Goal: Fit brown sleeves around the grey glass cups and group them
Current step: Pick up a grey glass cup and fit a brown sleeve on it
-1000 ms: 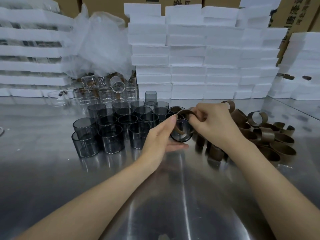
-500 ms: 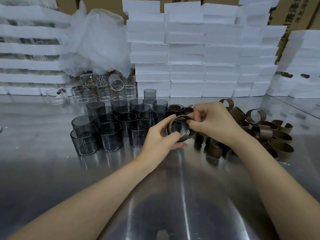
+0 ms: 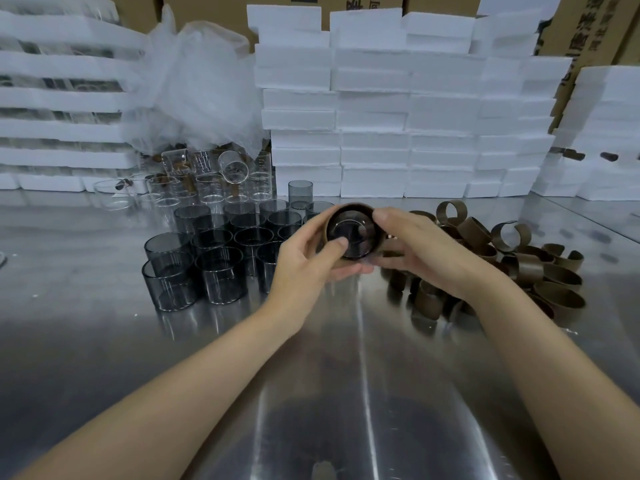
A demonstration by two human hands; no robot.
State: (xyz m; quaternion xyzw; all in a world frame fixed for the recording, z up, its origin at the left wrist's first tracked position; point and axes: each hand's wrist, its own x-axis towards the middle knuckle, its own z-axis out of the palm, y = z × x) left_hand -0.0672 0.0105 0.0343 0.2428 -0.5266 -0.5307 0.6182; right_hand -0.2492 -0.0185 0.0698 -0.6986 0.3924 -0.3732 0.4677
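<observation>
A grey glass cup (image 3: 356, 233) is held above the steel table, its mouth turned toward me, with a brown sleeve (image 3: 351, 206) wrapped around its wall. My left hand (image 3: 304, 265) grips it from the left and below, thumb on the rim. My right hand (image 3: 419, 247) clasps it from the right, fingers over the sleeve. Several bare grey cups (image 3: 214, 261) stand grouped to the left. A heap of curled brown sleeves (image 3: 519, 265) lies to the right.
The steel table (image 3: 346, 393) reflects light in front of me. Clear glass cups (image 3: 207, 181) stand behind the grey ones, under crumpled plastic film (image 3: 194, 95). White foam trays (image 3: 398, 109) are stacked along the back, with cardboard boxes (image 3: 588, 26) behind them.
The sleeve went from partly open over the cup to closed around it. Both hands lifted the cup a little and turned its mouth toward me.
</observation>
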